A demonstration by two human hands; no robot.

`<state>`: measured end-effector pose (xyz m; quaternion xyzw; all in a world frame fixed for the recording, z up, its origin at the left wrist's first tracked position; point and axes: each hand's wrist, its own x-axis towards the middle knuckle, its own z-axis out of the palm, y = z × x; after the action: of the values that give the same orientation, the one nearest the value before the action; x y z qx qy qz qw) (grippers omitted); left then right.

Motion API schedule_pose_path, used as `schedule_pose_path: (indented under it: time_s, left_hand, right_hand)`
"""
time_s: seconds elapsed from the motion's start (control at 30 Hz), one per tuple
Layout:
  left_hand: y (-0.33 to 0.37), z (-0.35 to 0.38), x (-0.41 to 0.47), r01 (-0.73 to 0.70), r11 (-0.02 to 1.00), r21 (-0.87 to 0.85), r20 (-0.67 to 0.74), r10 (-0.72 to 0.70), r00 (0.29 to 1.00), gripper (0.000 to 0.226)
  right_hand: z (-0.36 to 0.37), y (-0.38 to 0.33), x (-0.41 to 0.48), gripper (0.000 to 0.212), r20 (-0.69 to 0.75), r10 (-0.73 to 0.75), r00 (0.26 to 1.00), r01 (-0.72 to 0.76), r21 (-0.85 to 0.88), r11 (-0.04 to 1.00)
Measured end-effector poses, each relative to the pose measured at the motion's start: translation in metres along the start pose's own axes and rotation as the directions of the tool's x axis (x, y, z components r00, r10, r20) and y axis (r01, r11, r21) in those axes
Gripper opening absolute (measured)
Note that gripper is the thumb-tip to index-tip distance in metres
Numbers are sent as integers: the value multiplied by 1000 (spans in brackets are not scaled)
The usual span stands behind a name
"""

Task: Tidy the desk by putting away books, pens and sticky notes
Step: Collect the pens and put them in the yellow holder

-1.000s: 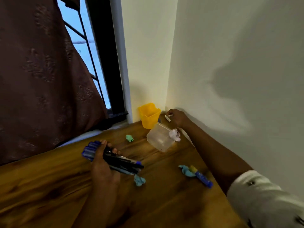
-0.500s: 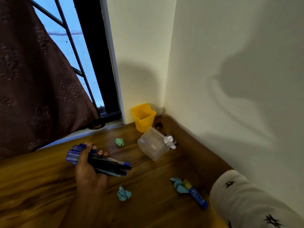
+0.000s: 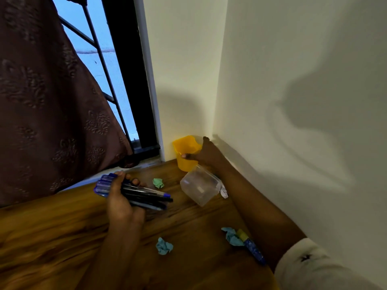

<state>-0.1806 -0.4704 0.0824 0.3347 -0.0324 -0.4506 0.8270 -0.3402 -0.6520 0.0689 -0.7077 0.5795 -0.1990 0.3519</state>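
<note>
Yellow cup [image 3: 184,162] in right hand [image 3: 206,153]

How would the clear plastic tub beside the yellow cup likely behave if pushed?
The clear plastic tub looks thin-walled and seems empty, so it is probably light and quick to slide on the wooden desk. Its flat sides suggest sliding rather than rolling.

No text is legible — the pens [image 3: 146,194] are too blurred.

The left hand [image 3: 120,203] covers the pens' [image 3: 146,194] middles, and fingers of the right hand [image 3: 206,153] vanish behind the yellow cup [image 3: 184,163].
</note>
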Motion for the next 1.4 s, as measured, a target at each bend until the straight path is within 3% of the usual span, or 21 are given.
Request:
schedule_pose_path:
  time_s: [0.07,0.13,0.2,0.27,0.4,0.47,0.53,0.6,0.73,0.83,1.03,1.17,1.27,1.33,1.4]
  left_hand:
    - [5,9,3,-44,998,-46,-2,44,999,19]
    - [11,17,7,-77,994,-76,10,78,997,19]
    - [18,24,13,-113,988,-106,21,115,993,19]
    - [27,35,16,-173,976,-133,44,180,983,18]
    - [45,73,23,-279,937,-211,164,316,934,13]
    - [48,94,23,-295,934,-203,238,340,910,10]
    - [43,105,19,-360,927,-107,294,375,879,10]
    - [35,106,14,-458,883,100,384,390,837,13]
    - [20,92,19,-587,667,458,561,296,773,10]
    - [20,88,20,-607,599,522,599,250,761,26]
    - [29,73,19,-560,606,565,543,238,805,62]
    - [30,55,18,-509,657,556,386,338,858,42]
    - [13,8,34,-422,485,766,334,260,906,41]
    - [-8,-37,49,-322,186,928,308,100,946,44]
    - [-29,-76,58,-283,-170,944,282,-26,959,48]
  right_hand:
    - [18,-15,3,129,16,48,999,-44,-172,984]
    - [33,-22,4,124,-59,45,997,-60,-282,958]
    - [37,-30,-1,110,-136,15,991,-52,-269,962]
    - [36,-37,-14,99,-181,-91,979,48,-225,973]
    - [35,-54,-67,98,-231,-348,909,330,-111,937]
    - [34,-62,-96,100,-227,-379,897,376,-55,925]
    - [31,-69,-117,106,-233,-346,909,364,42,930]
    - [25,-73,-127,108,-257,-314,914,345,84,935]
    - [20,-77,-132,105,-267,-294,918,311,21,950]
    - [25,-73,-132,104,-259,-275,926,286,2,958]
    - [23,-66,-132,100,-326,-243,914,276,58,959]
    - [7,-66,-121,99,-358,-202,912,260,121,958]
    - [-10,-62,-96,93,-369,-143,918,193,101,976]
    - [-19,-55,-74,85,-367,-89,926,127,83,988]
    - [-21,-43,-53,78,-360,-23,933,55,79,995]
